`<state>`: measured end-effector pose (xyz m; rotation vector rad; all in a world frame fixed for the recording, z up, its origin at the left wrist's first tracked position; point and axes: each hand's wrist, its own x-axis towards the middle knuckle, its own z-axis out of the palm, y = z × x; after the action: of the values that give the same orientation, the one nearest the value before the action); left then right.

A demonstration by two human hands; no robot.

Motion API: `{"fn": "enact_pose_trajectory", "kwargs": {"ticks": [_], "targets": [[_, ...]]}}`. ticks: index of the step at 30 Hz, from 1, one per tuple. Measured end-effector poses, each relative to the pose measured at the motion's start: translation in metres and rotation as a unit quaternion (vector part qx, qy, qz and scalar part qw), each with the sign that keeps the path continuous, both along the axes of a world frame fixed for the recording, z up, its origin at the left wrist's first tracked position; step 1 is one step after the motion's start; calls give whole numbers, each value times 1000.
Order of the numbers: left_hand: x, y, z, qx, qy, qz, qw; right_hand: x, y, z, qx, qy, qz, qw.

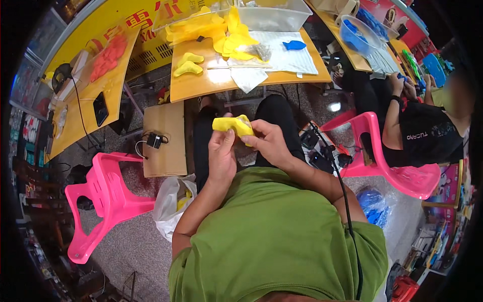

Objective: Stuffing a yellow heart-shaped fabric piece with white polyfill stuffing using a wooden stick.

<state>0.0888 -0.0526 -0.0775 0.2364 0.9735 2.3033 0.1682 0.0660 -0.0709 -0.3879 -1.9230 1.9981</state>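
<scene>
Above my lap, both hands hold one yellow fabric piece (231, 124) with a pale filling-like patch showing at its right end. My left hand (223, 145) grips its left and middle part, thumb on top. The fingers of my right hand (269, 141) pinch the right end. On the wooden table (286, 77) ahead lie two puffy yellow pieces (188, 68), a heap of flat yellow fabric pieces (236, 41), a thin stick (241, 67), a clear bag (260, 51) and a blue fish-shaped piece (294, 45) on a white cloth (307, 62).
A clear plastic bin (271, 19) stands at the table's back. Pink chairs (109, 192) flank me, a co-worker (426, 128) sitting on the right one. At left are a cardboard box (164, 151), a white bag (166, 211) and a side table with a phone (100, 109). A black cable (341, 181) crosses my right arm.
</scene>
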Motion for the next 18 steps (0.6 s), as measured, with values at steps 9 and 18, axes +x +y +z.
{"fn": "enact_pose_trajectory", "kwargs": {"ticks": [9,18], "targets": [[-7,-32,54,-290,725,129,612,20,6,24,300,76,-39,950],[-10,-23,59,-284,592,-146,740,36,12,21,164,22,53,985]]}}
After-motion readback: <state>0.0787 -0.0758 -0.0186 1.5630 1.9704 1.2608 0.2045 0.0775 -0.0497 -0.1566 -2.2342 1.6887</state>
